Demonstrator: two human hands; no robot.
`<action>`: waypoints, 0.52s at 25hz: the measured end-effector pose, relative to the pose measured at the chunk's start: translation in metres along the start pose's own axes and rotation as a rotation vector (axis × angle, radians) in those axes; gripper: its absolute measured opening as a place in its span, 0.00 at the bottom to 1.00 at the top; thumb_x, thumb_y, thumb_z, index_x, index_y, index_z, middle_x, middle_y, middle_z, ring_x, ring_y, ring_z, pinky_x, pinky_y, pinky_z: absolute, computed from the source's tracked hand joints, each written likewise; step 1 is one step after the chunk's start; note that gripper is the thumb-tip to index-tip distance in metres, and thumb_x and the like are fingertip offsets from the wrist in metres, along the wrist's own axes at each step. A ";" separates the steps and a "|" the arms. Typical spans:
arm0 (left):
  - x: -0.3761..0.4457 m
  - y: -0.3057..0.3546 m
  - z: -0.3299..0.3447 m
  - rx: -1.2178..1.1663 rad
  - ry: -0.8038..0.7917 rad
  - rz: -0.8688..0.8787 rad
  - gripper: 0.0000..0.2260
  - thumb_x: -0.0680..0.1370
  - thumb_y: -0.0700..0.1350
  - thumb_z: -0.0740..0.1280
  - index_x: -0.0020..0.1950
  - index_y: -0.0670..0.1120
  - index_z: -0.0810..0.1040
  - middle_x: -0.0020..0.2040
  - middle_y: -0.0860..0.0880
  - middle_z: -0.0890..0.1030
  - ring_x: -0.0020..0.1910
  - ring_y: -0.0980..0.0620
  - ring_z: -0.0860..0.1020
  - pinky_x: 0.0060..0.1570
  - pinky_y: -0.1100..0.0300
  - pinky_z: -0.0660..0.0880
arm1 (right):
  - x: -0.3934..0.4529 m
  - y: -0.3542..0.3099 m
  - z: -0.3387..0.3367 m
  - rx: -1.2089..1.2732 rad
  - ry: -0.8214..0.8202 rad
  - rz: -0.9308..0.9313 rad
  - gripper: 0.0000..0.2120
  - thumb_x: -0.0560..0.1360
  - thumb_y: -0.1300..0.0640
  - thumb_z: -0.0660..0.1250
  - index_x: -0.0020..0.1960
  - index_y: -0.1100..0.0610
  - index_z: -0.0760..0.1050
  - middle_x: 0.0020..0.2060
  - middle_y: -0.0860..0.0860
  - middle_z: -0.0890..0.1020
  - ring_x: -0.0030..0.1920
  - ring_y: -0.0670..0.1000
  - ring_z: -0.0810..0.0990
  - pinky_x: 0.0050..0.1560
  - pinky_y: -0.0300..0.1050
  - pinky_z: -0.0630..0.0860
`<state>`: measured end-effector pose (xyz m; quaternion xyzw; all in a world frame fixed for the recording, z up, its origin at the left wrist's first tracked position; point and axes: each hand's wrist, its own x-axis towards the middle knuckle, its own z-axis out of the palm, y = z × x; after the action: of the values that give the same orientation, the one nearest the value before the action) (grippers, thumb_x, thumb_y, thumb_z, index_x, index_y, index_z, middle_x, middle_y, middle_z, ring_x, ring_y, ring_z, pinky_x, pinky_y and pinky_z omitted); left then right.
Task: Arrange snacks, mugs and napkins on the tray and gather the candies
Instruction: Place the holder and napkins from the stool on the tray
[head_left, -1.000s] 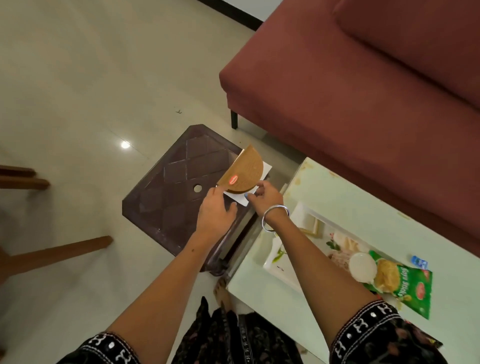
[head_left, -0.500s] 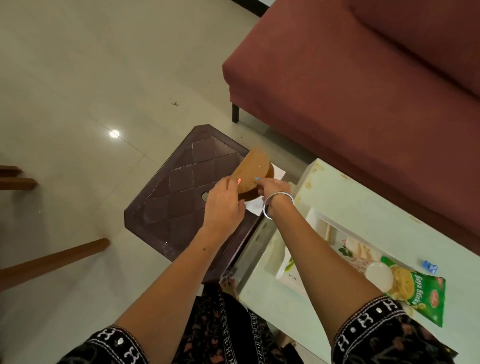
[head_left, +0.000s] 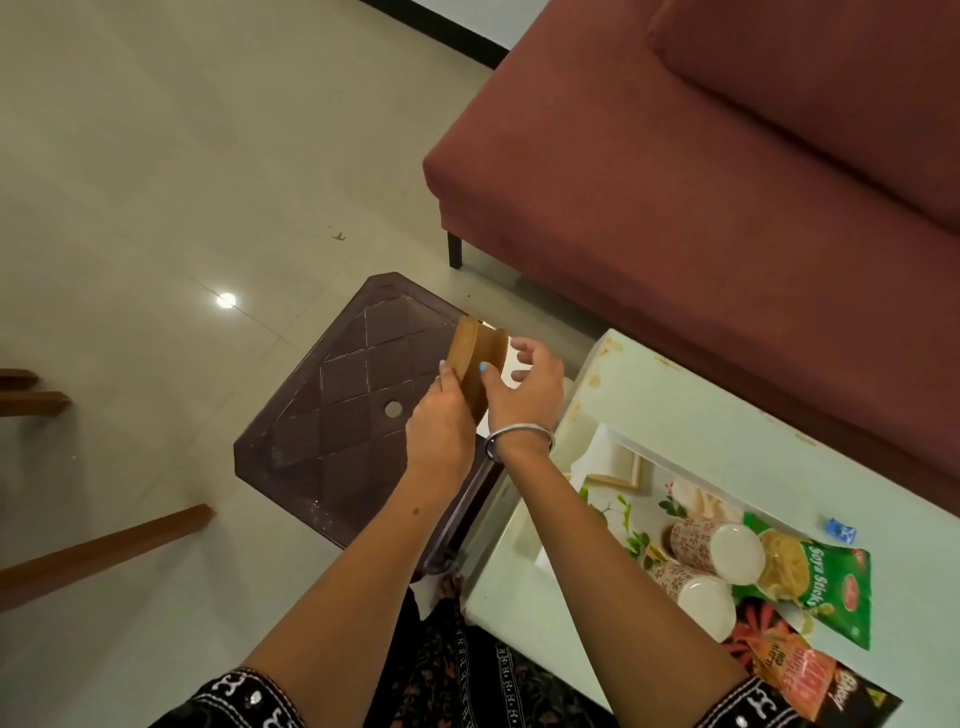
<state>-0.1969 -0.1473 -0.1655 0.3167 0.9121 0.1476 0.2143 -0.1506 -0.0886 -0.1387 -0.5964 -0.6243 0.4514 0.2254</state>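
Observation:
Over the brown plastic stool (head_left: 353, 415), my left hand (head_left: 441, 426) grips a brown half-round napkin holder (head_left: 475, 353), turned edge-on. My right hand (head_left: 524, 395) presses its thumb on the holder's face, and its fingers spread loosely behind, where a bit of white napkin shows. On the pale table (head_left: 701, 415) lies a white floral tray (head_left: 623, 441) with folded white napkins (head_left: 602, 457) and two patterned mugs (head_left: 696, 540) lying on their sides. A green Soya Sticks packet (head_left: 826, 577) and an orange snack packet (head_left: 795, 670) rest at the tray's right end. One blue candy (head_left: 840, 531) lies on the table beyond them.
A dark red sofa (head_left: 675, 182) runs along the far side of the table. Wooden furniture legs (head_left: 104, 545) stick in from the left over the tiled floor. The stool stands tight against the table's left end.
The holder has turned from face-on to edge-on between my hands. My right fingers have loosened and spread. The view has shifted so that the mugs and the orange packet show.

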 end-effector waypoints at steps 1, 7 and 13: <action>-0.005 0.005 0.001 -0.038 -0.013 -0.015 0.26 0.78 0.40 0.61 0.73 0.40 0.55 0.61 0.40 0.76 0.57 0.39 0.77 0.55 0.47 0.74 | -0.001 0.006 -0.006 0.026 -0.028 0.047 0.17 0.70 0.55 0.71 0.57 0.55 0.74 0.53 0.51 0.77 0.45 0.47 0.75 0.44 0.35 0.73; -0.047 0.036 0.033 -0.427 -0.147 0.109 0.13 0.78 0.41 0.59 0.62 0.41 0.72 0.51 0.41 0.81 0.48 0.44 0.79 0.52 0.50 0.77 | -0.013 0.062 -0.068 0.018 -0.075 0.197 0.17 0.73 0.54 0.69 0.60 0.54 0.76 0.52 0.53 0.83 0.50 0.51 0.82 0.54 0.39 0.75; -0.084 0.062 0.102 -0.454 -0.445 0.151 0.16 0.77 0.39 0.61 0.65 0.42 0.72 0.52 0.43 0.82 0.42 0.52 0.77 0.47 0.66 0.76 | -0.036 0.145 -0.121 -0.027 -0.025 0.361 0.19 0.73 0.55 0.68 0.64 0.52 0.73 0.46 0.55 0.84 0.45 0.52 0.80 0.48 0.40 0.71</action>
<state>-0.0561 -0.1410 -0.2035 0.3520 0.7606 0.2900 0.4621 0.0336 -0.1045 -0.1912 -0.6960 -0.5158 0.4837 0.1249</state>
